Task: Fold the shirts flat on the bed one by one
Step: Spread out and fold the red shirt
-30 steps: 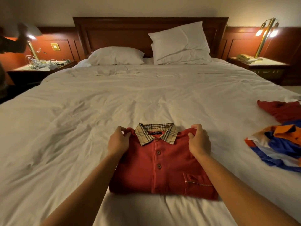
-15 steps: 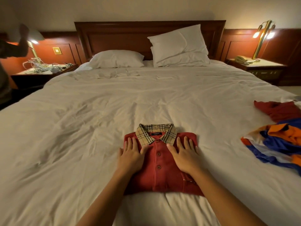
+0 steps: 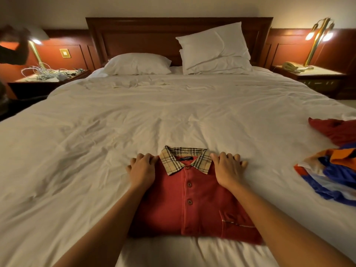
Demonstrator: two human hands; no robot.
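A red polo shirt with a checked collar lies folded into a rectangle on the white bed, close in front of me, buttons up. My left hand sits on its top left corner, fingers curled over the shoulder edge. At the top right corner my right hand does the same, with its fingers bent over the edge onto the sheet. Both forearms lie along the shirt's sides.
A heap of unfolded shirts, one dark red and one orange, blue and white, lies at the bed's right edge. Pillows lean at the headboard. Nightstands with lamps flank the bed; a person's arm shows at far left.
Both hands slid from lying flat on the shirt's chest out to its top corners, where the fingers now curl over the edge. The shirt has stayed in place.
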